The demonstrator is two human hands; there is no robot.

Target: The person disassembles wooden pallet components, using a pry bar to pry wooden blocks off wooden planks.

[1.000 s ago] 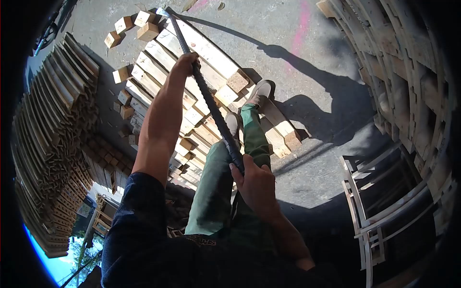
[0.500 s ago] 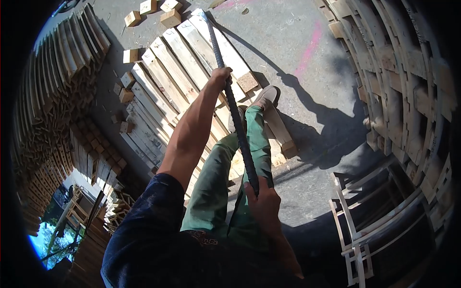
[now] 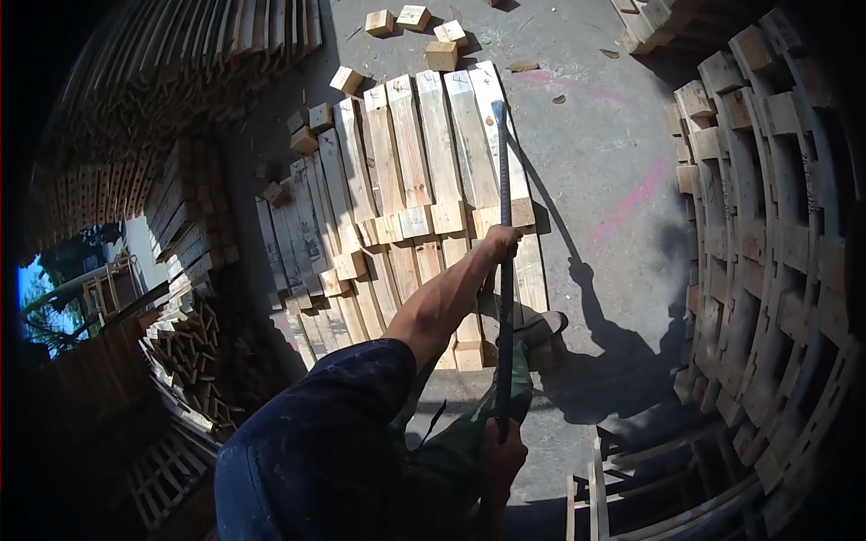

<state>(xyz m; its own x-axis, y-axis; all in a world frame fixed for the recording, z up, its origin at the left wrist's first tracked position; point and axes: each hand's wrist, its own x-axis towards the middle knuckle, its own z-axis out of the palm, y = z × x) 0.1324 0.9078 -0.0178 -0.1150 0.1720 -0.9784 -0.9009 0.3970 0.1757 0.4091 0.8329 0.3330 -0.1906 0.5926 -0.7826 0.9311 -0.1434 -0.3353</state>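
Long dark bar (image 3: 505,194) running straight out ahead of the body, and both hands are on it! The left hand (image 3: 501,242) grips it partway along, fingers closed round the shaft, while the right hand (image 3: 503,450), nearer the body, is closed round its lower part. Out beyond the left hand, the bar's bluish tip (image 3: 498,110) shows over the far part of the rightmost boards (image 3: 460,117); whether it touches the wood, I cannot tell. Left of the left hand, short wooden blocks (image 3: 416,222) form a row across the boards. Farther out, loose blocks (image 3: 441,56) sit on the concrete (image 3: 586,117). Between the hands, just right of the bar, there's a shoe (image 3: 547,326); well off to the right, stacked pallets (image 3: 722,216).
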